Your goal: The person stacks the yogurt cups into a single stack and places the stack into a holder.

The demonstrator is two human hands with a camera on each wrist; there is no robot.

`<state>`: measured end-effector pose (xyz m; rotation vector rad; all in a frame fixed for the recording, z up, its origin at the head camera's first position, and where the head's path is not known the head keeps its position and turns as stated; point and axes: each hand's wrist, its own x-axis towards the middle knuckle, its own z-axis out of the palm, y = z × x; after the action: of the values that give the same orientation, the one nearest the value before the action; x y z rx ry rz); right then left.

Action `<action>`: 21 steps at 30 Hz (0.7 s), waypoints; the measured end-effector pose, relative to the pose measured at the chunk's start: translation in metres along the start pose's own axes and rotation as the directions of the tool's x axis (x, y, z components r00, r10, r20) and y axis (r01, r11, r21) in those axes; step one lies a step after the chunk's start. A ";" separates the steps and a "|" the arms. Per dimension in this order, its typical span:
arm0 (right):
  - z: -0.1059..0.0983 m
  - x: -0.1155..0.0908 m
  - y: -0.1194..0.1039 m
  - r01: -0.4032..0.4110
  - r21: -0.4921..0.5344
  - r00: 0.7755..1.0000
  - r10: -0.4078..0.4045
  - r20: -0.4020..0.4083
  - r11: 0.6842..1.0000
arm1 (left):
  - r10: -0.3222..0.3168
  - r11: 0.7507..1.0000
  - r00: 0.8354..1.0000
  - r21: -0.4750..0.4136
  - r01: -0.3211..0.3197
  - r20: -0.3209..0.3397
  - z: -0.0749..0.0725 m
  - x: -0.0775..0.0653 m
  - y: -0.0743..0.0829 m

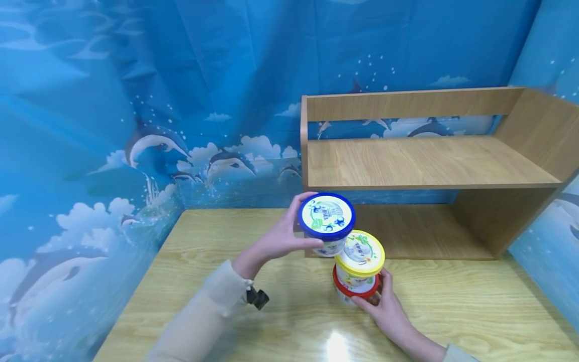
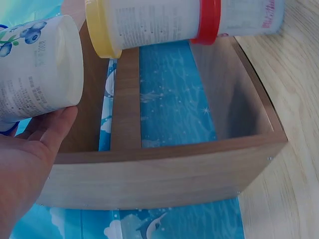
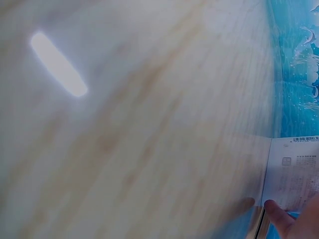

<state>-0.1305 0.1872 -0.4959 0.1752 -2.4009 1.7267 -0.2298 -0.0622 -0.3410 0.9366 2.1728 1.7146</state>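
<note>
Blue-lidded tub [image 1: 327, 216] is gripped by left hand [image 1: 282, 234], fingers opened to tub width, held above yellow-lidded tub [image 1: 360, 254]. That one is stacked on red-lidded tub [image 1: 346, 290], which is clasped on the desk [image 1: 280, 322] by right hand [image 1: 389, 306], fingers curled round its side. Wooden shelf unit [image 1: 429, 161] is placed just behind.

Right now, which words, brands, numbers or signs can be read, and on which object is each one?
No text reads clearly.
Blue-lidded tub: top and side printing too small, blurred.
Yellow-lidded tub: likewise unreadable.
Red-lidded tub: pink lettering, left wrist view, too blurred.
Same tub: barcode, right wrist view, digits too small.
</note>
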 end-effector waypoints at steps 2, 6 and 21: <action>0.000 0.000 0.000 -0.009 -0.001 1.000 0.009 0.006 1.000 | 0.009 1.000 1.000 -0.024 -0.009 0.010 0.003 0.003 0.000; -0.001 0.001 -0.001 -0.033 0.005 0.999 0.033 0.012 0.999 | 0.051 0.994 0.998 -0.103 -0.047 0.036 0.009 0.011 0.002; -0.001 0.000 0.005 -0.009 -0.020 1.000 0.009 0.003 1.000 | 0.098 0.988 0.986 -0.128 -0.081 0.138 0.029 0.031 0.008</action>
<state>-0.1317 0.1898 -0.5006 0.1644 -2.4242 1.7062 -0.2359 -0.0199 -0.3352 1.1038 1.9394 1.7396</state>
